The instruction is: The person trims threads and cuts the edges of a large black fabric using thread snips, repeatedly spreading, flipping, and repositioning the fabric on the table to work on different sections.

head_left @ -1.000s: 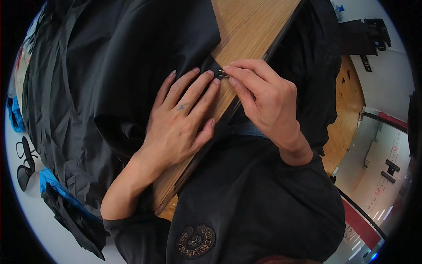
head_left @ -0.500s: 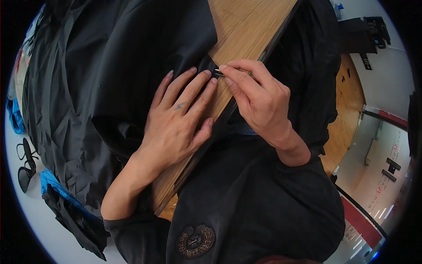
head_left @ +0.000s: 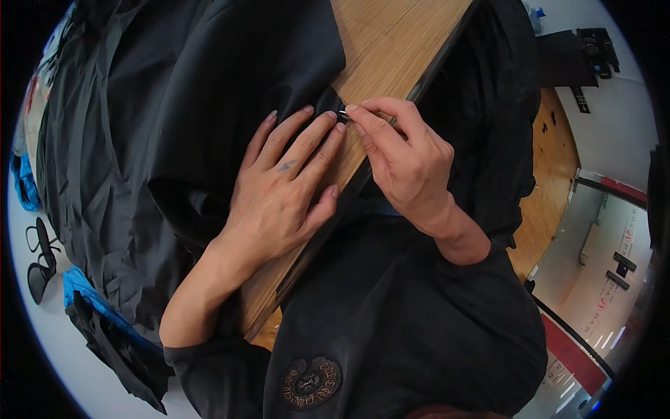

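Black fabric (head_left: 258, 56) lies over the wooden table edge (head_left: 398, 42). My left hand (head_left: 279, 181) rests flat on the fabric, fingers spread, with its fingertips near the fabric's edge. Just right of those fingertips, my right hand (head_left: 412, 160) pinches a small, thin metal tool (head_left: 343, 113). The tool's tip touches or nearly touches the fabric edge; its exact shape is mostly hidden by my fingers.
Sunglasses (head_left: 42, 262) lie on a white surface at the far left, near blue material (head_left: 84, 290). More black cloth (head_left: 118, 349) hangs at the lower left. On the right are a wooden floor (head_left: 551, 167) and a whiteboard with red markings (head_left: 600, 279).
My right hand has shifted slightly left, and the metal tool tip sits a little closer to the fabric edge. My left hand has hardly moved.
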A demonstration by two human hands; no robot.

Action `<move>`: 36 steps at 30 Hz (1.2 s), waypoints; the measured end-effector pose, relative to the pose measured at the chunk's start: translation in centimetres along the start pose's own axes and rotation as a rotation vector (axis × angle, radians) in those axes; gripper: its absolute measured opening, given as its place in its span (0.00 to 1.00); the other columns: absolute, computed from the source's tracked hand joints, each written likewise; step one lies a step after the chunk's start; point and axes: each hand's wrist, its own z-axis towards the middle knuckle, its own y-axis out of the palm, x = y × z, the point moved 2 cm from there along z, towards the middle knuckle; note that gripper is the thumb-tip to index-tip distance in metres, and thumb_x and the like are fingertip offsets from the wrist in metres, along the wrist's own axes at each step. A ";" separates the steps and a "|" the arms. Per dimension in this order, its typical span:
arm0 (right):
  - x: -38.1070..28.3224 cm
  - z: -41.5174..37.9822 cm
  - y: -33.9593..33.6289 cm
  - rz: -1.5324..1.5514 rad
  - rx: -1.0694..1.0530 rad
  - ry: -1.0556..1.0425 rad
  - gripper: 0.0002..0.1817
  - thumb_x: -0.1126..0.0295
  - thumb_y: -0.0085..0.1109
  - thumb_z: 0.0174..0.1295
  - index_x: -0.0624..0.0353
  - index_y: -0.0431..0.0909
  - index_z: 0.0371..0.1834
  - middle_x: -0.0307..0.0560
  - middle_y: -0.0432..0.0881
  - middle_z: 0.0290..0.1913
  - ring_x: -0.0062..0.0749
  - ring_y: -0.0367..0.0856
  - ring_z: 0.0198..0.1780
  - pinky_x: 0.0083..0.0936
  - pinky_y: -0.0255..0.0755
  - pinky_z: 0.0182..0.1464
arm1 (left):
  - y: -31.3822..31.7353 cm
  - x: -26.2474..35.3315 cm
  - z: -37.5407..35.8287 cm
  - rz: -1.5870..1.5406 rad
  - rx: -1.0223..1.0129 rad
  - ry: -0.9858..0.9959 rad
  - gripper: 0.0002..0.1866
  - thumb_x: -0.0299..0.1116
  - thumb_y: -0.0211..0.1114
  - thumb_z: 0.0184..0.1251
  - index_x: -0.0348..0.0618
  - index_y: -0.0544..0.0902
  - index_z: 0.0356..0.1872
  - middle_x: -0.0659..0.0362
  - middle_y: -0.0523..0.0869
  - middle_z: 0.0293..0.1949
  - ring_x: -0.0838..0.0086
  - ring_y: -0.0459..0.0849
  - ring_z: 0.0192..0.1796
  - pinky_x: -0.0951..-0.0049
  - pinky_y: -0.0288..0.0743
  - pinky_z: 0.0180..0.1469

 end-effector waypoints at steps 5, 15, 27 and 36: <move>-0.5 0.1 -0.2 -0.076 -0.048 0.005 0.13 0.77 0.68 0.60 0.56 0.88 0.48 0.40 0.84 0.44 0.32 0.86 0.33 0.23 0.80 0.33 | 0.0 0.1 0.1 -0.006 -0.010 -0.006 0.33 0.41 0.61 0.66 0.50 0.71 0.74 0.53 0.69 0.74 0.56 0.64 0.78 0.46 0.50 0.81; 2.5 1.0 -0.9 0.076 -0.021 0.139 0.10 0.72 0.66 0.65 0.55 0.88 0.48 0.42 0.83 0.42 0.36 0.88 0.35 0.26 0.81 0.33 | 0.0 -0.1 -0.1 0.006 0.017 0.013 0.33 0.42 0.62 0.65 0.48 0.71 0.73 0.52 0.70 0.73 0.55 0.64 0.77 0.46 0.51 0.81; 0.2 0.8 -1.9 0.099 -0.169 0.096 0.11 0.77 0.68 0.62 0.58 0.88 0.48 0.43 0.83 0.38 0.34 0.85 0.32 0.25 0.79 0.32 | 0.2 0.0 -0.1 0.025 0.038 0.033 0.32 0.40 0.63 0.65 0.51 0.73 0.73 0.53 0.71 0.72 0.55 0.65 0.77 0.45 0.53 0.80; 0.3 1.4 -1.5 0.076 -0.150 0.104 0.11 0.76 0.68 0.63 0.57 0.88 0.48 0.43 0.82 0.36 0.34 0.86 0.31 0.25 0.78 0.31 | 0.1 -0.1 -0.3 0.025 0.038 0.034 0.32 0.40 0.63 0.65 0.51 0.73 0.72 0.52 0.72 0.71 0.55 0.65 0.76 0.45 0.53 0.80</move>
